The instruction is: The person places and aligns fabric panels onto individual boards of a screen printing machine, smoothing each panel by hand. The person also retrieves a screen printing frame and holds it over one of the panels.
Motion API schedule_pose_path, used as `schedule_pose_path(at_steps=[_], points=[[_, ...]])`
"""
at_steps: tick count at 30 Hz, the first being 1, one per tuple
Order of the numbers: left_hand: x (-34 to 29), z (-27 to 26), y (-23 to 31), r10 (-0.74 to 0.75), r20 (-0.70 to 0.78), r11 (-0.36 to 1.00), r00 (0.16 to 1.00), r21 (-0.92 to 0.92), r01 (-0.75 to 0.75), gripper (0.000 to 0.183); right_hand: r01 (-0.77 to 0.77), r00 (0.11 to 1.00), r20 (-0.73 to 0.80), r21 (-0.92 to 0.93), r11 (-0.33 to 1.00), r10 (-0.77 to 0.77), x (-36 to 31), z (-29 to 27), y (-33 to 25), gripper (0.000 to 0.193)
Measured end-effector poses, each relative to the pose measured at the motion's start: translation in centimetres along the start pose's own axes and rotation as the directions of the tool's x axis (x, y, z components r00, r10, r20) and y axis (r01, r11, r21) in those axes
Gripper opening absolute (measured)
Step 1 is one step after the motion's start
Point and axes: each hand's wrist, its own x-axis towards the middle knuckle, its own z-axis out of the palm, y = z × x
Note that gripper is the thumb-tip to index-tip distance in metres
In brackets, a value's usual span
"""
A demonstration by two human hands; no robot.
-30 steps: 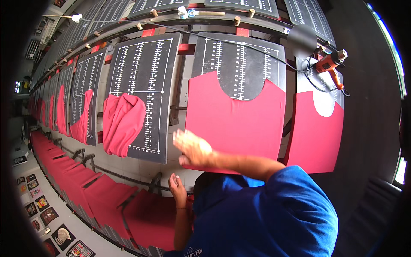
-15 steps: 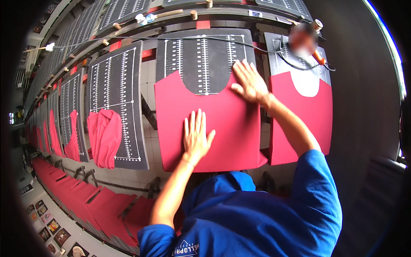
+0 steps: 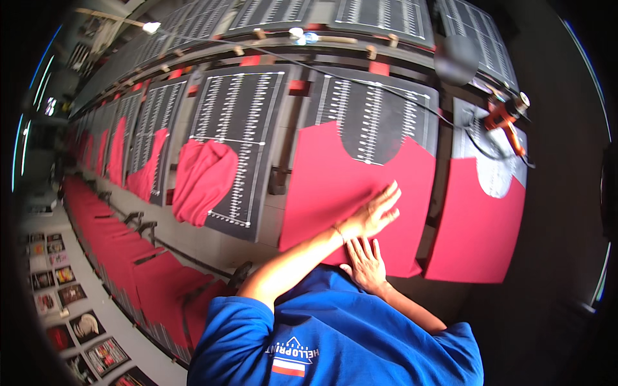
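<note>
1. Spread flat on the middle board (image 3: 389, 122): red cloth (image 3: 322, 186), barring a small flap at lower right.
2. Holding nothing in either grip: left hand (image 3: 373, 215) over the cloth, contact unclear; right hand (image 3: 365, 262) by the lower edge, fingers spread.
3. Also flat, on the right board (image 3: 461, 110): second cloth (image 3: 476, 231).
4. Not yet flat, on the left board (image 3: 250, 116): crumpled cloth (image 3: 203, 179).
5. Crossing the middle board, clear of cloth: dark cable (image 3: 386, 87), near heat gun (image 3: 504, 114).
</note>
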Motion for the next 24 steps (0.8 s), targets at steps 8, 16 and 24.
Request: schedule_pose_path(at_steps=[8,16,24], points=[[-17.7,-19.0,-4.7,-0.234,-0.394,0.951,0.889,0.097,0.294,0.033,0.152,0.949,-0.309,0.268,0.951,-0.065,17.3,1.0,-11.0,0.056],[-45.7,-43.1,-22.5,-0.703,-0.64,0.656,0.308,-0.418,0.628,0.055,-0.389,0.905,0.063,0.523,0.758,0.421,34.3,-1.1,-24.5,0.06],[-61.8,-40.1,-26.5,-0.675,0.272,0.186,0.686,-0.837,0.515,0.023,-0.072,0.739,0.14,0.989,-0.129,0.659,35.9,2.5,-30.2,0.013]])
